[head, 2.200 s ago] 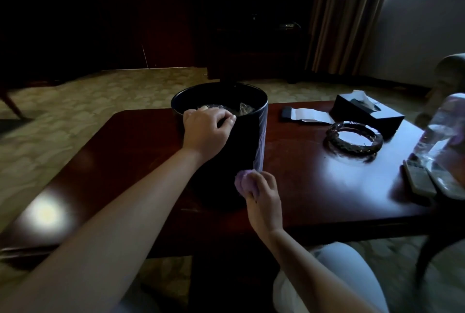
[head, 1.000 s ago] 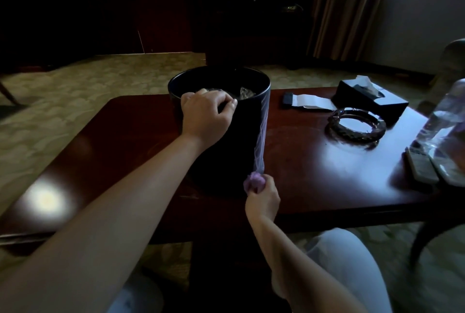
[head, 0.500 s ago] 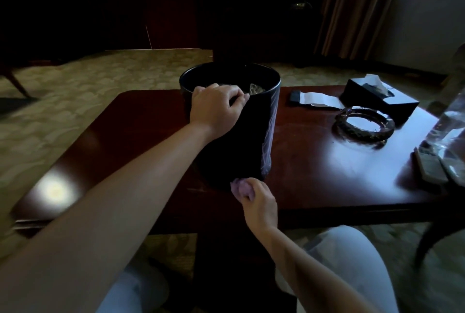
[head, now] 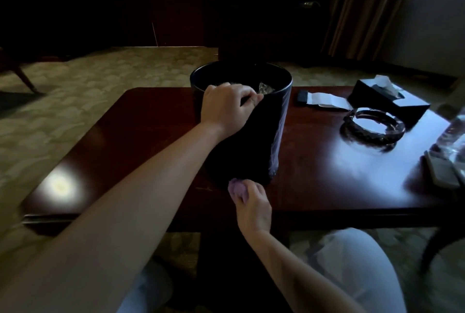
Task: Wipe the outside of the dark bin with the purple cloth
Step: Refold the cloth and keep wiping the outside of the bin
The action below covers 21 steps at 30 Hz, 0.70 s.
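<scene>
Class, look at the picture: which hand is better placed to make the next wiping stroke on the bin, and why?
The right hand. It already holds the purple cloth against the base of the dark bin, while the left hand is busy holding the rim to steady it.

Table (head: pixel 327 181): dark red, glossy, catching a bright spot of light at its near left corner.
Tissue box (head: pixel 388 100): black, at the far right, a white tissue poking out of the top.
Ashtray (head: pixel 372 127): round glass, just in front of the tissue box.
Paper slip (head: pixel 324 100): white, flat, left of the tissue box.
Remote (head: pixel 441 170): grey, at the right edge.
Curtain (head: pixel 370 8): brown, hanging at the back right.
Carpet (head: pixel 75 91): pale green, patterned.
</scene>
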Motion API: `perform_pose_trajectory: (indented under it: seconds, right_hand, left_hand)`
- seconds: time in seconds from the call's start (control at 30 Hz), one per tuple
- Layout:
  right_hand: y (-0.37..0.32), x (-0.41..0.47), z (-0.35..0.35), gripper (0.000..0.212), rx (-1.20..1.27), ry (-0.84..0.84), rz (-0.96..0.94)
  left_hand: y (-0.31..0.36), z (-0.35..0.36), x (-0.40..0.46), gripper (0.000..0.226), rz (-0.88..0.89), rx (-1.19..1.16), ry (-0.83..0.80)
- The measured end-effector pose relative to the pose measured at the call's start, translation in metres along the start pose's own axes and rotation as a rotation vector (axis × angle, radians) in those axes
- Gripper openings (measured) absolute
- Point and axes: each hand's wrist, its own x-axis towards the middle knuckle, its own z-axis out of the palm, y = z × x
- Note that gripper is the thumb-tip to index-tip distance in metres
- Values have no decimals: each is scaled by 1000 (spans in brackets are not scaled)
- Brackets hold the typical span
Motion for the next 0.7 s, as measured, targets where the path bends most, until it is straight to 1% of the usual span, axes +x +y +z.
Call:
perform_pose_trajectory:
  seconds: [0.07, 0.17, 0.2, 0.23, 0.27, 0.33, 0.37, 0.4, 0.47, 0.5, 0.53, 0.6, 0.7]
  right_hand:
    - [0, 1, -2, 20, 69, 13, 36]
    - [3, 6, -4, 19, 171, 195, 203]
    - [3, 8, -5, 19, 188, 241, 242]
    - [2, 9, -6, 18, 187, 251, 257]
    - [2, 10, -8, 18, 136, 227, 230]
    - [7, 9, -11, 21, -39, 117, 78]
    - [12, 10, -14, 22, -87, 85, 36]
    - [18, 14, -16, 22, -115, 91, 38]
    - [22, 22, -25, 23, -76, 154, 139]
    - [24, 25, -28, 23, -78, 155, 151]
    - [26, 27, -30, 22, -132, 119, 91]
    - [33, 29, -37, 19, -225, 30, -94]
    - [48, 33, -47, 17, -285, 45, -272]
  left_hand:
    - [-1, 0, -1, 30, 8, 0, 25]
    - [-2, 2, -2, 30, -4, -3, 28]
    - [-2, 2, -2, 30, -6, -4, 36]
    - [-1, 3, -1, 29, -8, -8, 43]
    - [-1, 4, -1, 29, -12, -17, 50]
    - [-1, 5, -1, 31, -16, -37, 66]
    - [0, 5, -2, 34, -18, -42, 74]
    - [0, 5, -2, 36, -23, -44, 77]
    - [1, 5, -3, 37, -38, -58, 71]
    - [2, 4, -3, 36, -41, -68, 71]
    - [3, 4, -2, 35, -40, -80, 75]
    - [6, 4, -2, 32, -35, -99, 96]
    - [1, 2, -4, 29, -46, -122, 103]
